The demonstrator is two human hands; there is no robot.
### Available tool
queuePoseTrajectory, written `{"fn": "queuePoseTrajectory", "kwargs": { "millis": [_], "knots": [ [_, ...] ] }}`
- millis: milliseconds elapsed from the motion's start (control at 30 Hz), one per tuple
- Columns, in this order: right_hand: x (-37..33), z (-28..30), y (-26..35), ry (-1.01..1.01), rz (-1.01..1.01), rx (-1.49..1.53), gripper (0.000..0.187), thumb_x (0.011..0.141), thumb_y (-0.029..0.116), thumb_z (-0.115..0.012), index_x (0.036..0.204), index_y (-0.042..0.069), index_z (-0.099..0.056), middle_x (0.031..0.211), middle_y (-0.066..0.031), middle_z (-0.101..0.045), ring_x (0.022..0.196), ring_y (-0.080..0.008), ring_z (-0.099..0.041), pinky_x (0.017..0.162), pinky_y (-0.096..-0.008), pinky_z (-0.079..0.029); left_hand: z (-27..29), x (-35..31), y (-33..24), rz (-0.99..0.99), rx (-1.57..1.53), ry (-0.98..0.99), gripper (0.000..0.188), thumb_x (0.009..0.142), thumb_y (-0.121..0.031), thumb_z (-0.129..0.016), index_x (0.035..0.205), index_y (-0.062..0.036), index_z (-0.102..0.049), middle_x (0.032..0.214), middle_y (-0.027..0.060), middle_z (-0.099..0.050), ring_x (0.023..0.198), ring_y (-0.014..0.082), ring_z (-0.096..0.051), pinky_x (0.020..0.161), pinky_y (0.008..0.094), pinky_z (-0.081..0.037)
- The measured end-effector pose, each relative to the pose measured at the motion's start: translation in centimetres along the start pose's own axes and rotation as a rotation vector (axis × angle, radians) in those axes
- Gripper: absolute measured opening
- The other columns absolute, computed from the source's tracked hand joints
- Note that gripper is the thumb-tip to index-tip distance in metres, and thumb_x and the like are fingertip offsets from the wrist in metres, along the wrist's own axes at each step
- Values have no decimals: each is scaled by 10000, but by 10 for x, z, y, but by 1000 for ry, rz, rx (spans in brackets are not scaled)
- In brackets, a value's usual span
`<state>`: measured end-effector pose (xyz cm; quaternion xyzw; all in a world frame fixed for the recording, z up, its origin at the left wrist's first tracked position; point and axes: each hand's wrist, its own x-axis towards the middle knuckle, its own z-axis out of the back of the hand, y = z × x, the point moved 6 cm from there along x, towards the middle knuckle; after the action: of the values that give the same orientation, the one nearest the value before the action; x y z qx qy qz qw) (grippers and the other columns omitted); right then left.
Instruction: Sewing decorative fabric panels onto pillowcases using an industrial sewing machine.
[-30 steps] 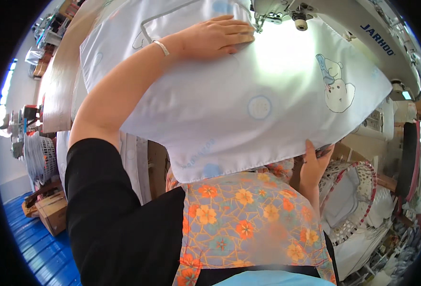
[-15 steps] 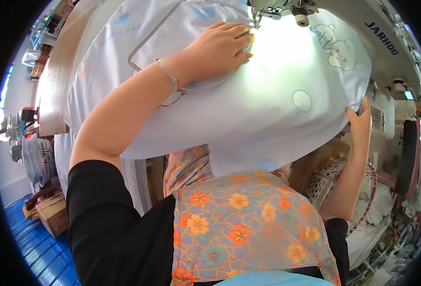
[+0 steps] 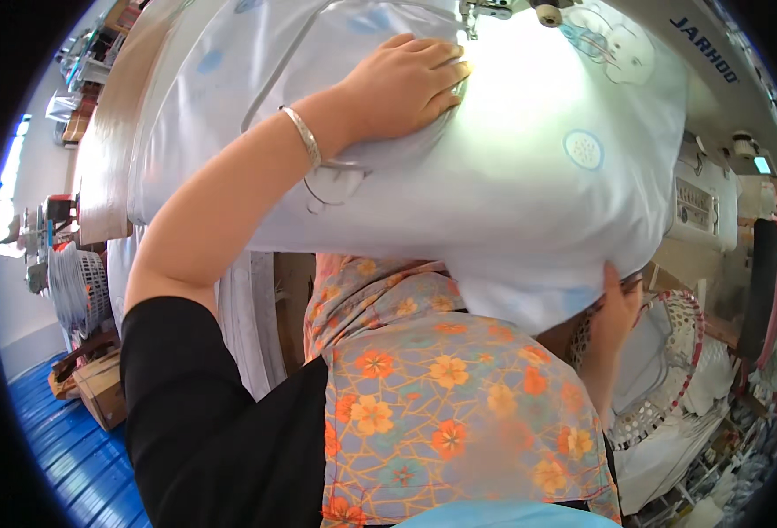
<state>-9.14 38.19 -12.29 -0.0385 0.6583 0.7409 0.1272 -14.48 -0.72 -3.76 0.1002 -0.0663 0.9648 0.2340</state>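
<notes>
A large sheet of shiny white fabric [image 3: 494,211], printed with pale blue spots and a cartoon bear, spreads over the sewing table and hangs down toward my lap. My left hand [image 3: 406,86] lies flat on it, its fingers stretched toward the sewing machine's presser foot [image 3: 470,22] and just short of it. At the near right edge of the cloth, my right hand [image 3: 615,308] pinches the border, thumb on top and the other fingers partly hidden. Grey piping [image 3: 287,66] curves across the fabric left of my left hand.
The sewing machine [image 3: 714,62] reaches over the upper right, its lamp glaring on the cloth. A white basket with a red-trimmed rim [image 3: 698,330] stands low at the right. On the left are the wooden table edge [image 3: 107,176] and a cardboard box [image 3: 102,387] on the blue floor.
My right hand has moved down and left toward me along the fabric's edge, and the cloth's near right part has shifted with it. My left hand stays almost in place.
</notes>
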Motion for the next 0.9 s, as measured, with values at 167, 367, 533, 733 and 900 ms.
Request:
{"fn": "queuePoseTrajectory", "kwargs": {
  "millis": [167, 367, 533, 733, 900],
  "knots": [
    [26, 15, 38, 19, 305, -40, 476, 883, 85, -669, 1319, -20, -511, 1087, -88, -653, 899, -147, -621, 807, -249, -489, 3, 4, -3, 12, 139, -223, 332, 942, -259, -517, 1163, -43, -639, 1233, 112, -602, 1180, 265, -550, 1037, 413, -403],
    [42, 28, 51, -109, 295, -331, 494, 890, 78, -655, 1360, 29, -512, 1175, -71, -623, 937, -105, -586, 856, -242, -461, 0, 13, -4, 50, 83, -70, 330, 931, -202, -534, 1204, -35, -616, 1273, 107, -575, 1206, 272, -527, 1008, 395, -438],
    [36, 27, 33, 85, 205, -578, 389, 903, 82, -642, 1284, 26, -590, 1078, -38, -652, 858, -63, -537, 813, -206, -425, 3, 8, -4, 18, 72, -177, 300, 921, -190, -525, 1150, -33, -640, 1226, 104, -606, 1170, 260, -554, 989, 387, -452],
    [48, 26, 22, -51, 362, -186, 478, 897, 70, -648, 1350, 5, -508, 1258, -104, -570, 1067, -168, -562, 956, -289, -425, 3, 5, -4, 27, 42, -201, 296, 911, -190, -518, 1124, -36, -654, 1202, 111, -625, 1165, 261, -563, 1011, 392, -435],
    [18, 33, -63, -5, 155, 109, 477, 892, 44, -649, 1332, -35, -481, 1263, -125, -571, 1117, -210, -559, 963, -330, -436, 3, 3, -6, 3, 44, -220, 305, 929, -212, -507, 1124, -30, -653, 1222, 117, -614, 1174, 271, -555, 1031, 401, -417]
  ]
}}
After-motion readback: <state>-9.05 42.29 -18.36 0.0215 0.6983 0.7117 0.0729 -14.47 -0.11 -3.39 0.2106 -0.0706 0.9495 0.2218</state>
